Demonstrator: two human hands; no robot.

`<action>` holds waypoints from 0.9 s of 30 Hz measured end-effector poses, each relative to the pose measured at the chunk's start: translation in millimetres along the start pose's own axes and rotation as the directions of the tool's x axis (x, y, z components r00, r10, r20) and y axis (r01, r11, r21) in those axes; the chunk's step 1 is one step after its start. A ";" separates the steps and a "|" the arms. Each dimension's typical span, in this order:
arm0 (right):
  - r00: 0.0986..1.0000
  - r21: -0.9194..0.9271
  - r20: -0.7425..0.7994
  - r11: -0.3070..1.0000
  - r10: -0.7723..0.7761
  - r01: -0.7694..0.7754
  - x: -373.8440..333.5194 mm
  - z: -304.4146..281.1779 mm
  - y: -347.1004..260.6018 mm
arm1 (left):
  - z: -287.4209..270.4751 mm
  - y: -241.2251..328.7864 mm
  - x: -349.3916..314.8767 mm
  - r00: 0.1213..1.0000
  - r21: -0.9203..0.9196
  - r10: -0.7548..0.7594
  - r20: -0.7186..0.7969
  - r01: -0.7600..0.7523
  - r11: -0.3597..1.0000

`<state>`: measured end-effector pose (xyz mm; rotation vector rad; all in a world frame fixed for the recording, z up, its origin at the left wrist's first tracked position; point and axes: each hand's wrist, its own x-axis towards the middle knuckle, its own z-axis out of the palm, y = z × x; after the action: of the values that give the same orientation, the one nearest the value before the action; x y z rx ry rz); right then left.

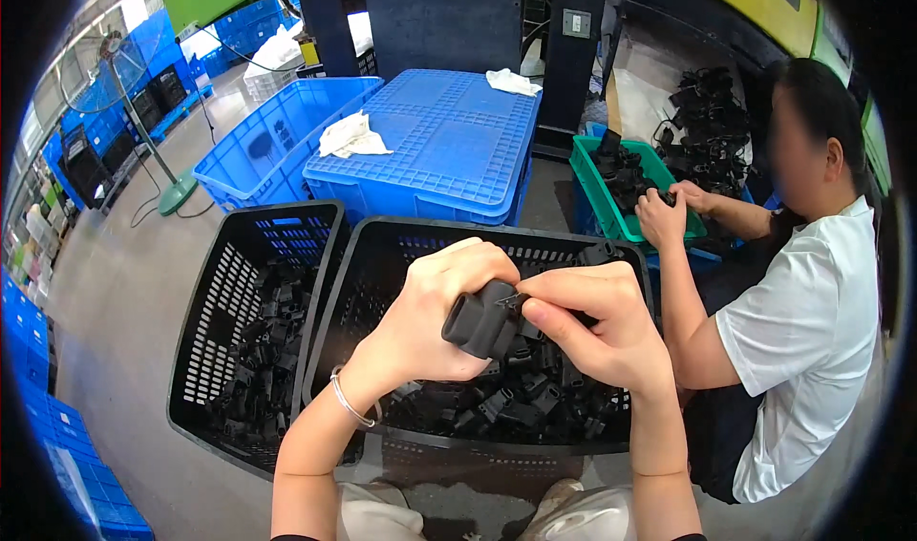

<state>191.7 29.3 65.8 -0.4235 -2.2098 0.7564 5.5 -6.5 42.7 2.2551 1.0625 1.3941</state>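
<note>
My left hand point(435, 312) is closed around a black moulded plastic part point(485, 319), which has a rounded rectangular opening facing left. Thumb and forefinger of my right hand point(602, 326) pinch at a thin bit on the part's right edge; the exact spot is too small to make out. Both hands are above a black perforated crate point(382, 231) with many similar black parts point(535, 398) in it. On my left wrist sits a silver bangle point(349, 398).
At left stands a second black crate point(205, 326) of parts. Behind are a blue lidded bin point(449, 149) with white cloths point(351, 137) and an open blue bin point(277, 149). At right, a co-worker point(802, 302) handles black pieces over a green crate point(585, 173).
</note>
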 end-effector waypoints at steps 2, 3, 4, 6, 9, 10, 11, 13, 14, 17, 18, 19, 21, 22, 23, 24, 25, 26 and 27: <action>0.999 0.037 0.019 0.999 -0.027 0.026 -1.2 0.0 2.1 | -2.2 -2.4 -0.1 0.998 -0.036 -0.050 0.046 0.052 0.998; 0.999 0.014 0.041 1.000 -0.013 0.013 -1.5 2.6 -2.6 | -4.3 -4.5 -0.1 0.991 -0.070 -0.098 0.093 0.105 0.992; 0.998 0.007 0.055 1.000 -0.022 0.022 -0.7 2.3 -3.2 | -6.5 -8.0 0.1 0.994 -0.058 -0.049 0.095 0.054 0.997; 0.997 -0.002 0.066 0.999 -0.032 0.032 0.1 3.7 -1.8 | -5.0 -6.9 0.7 0.997 -0.068 -0.034 0.063 0.038 0.997; 0.999 0.105 -0.018 0.994 -0.029 0.031 0.9 7.5 3.0 | -5.9 -6.4 1.1 0.999 -0.089 -0.025 0.043 0.029 0.996; 0.999 0.204 0.019 0.978 0.049 -0.052 2.0 6.1 1.2 | -5.6 -5.5 0.4 0.999 -0.079 -0.027 0.037 0.030 0.996; 0.990 0.298 0.064 0.945 0.123 -0.136 2.9 5.2 0.1 | -5.5 -4.5 -0.2 0.999 -0.069 -0.030 0.031 0.032 0.997; 0.989 0.174 0.000 0.974 0.150 -0.148 4.9 11.7 -6.3 | -5.1 -0.8 -0.8 0.998 -0.062 -0.053 0.045 0.055 0.997; 0.980 0.187 -0.016 0.963 0.200 -0.193 5.2 14.0 -5.1 | -2.7 -1.3 -1.1 0.999 -0.002 -0.034 0.033 0.034 0.999; 0.956 0.291 -0.020 0.917 0.291 -0.273 4.7 15.6 2.6 | -3.9 0.0 -0.1 0.996 -0.062 -0.025 0.083 0.030 0.998; 0.934 0.405 -0.010 0.855 0.357 -0.323 4.9 17.4 5.3 | -3.3 -1.9 -0.5 0.996 -0.060 -0.030 0.078 0.035 0.998; 0.930 0.423 -0.009 0.844 0.368 -0.330 5.5 18.0 7.8 | -1.8 -5.1 -1.3 0.998 -0.064 -0.034 0.055 0.038 0.997; 0.923 0.424 -0.078 0.851 0.376 -0.311 4.2 22.1 10.7 | -1.6 -10.5 -2.3 0.999 -0.070 -0.038 0.031 0.040 0.997; 0.905 0.402 -0.174 0.867 0.388 -0.294 4.0 25.4 16.5 | -2.8 -12.7 -2.5 0.999 -0.074 -0.004 0.048 0.007 0.997; 0.879 0.377 -0.270 0.883 0.394 -0.280 4.1 27.3 21.1 | -3.0 -13.8 -2.5 0.997 -0.080 0.031 0.066 -0.026 0.996; 0.903 0.259 -0.267 0.927 0.337 -0.270 5.8 23.6 18.3 | -2.5 -14.2 -3.9 0.999 -0.086 0.022 0.036 -0.019 0.996; 0.903 0.257 -0.265 0.927 0.338 -0.271 5.6 22.2 17.4 | -2.5 -14.1 -3.8 0.999 -0.088 0.021 0.034 -0.018 0.996; 0.939 0.187 -0.278 0.971 0.201 -0.152 5.0 21.0 16.9 | -2.7 -12.8 -3.1 0.999 -0.059 0.034 -0.002 -0.034 0.998; 0.958 0.117 -0.279 0.993 0.059 -0.027 4.8 19.5 15.7 | -3.7 -11.8 -2.8 0.998 -0.028 0.045 -0.037 -0.046 0.999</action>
<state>175.0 36.3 47.8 -0.4925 -1.8878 0.7865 -3.6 -0.8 35.9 2.2554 1.0016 1.4649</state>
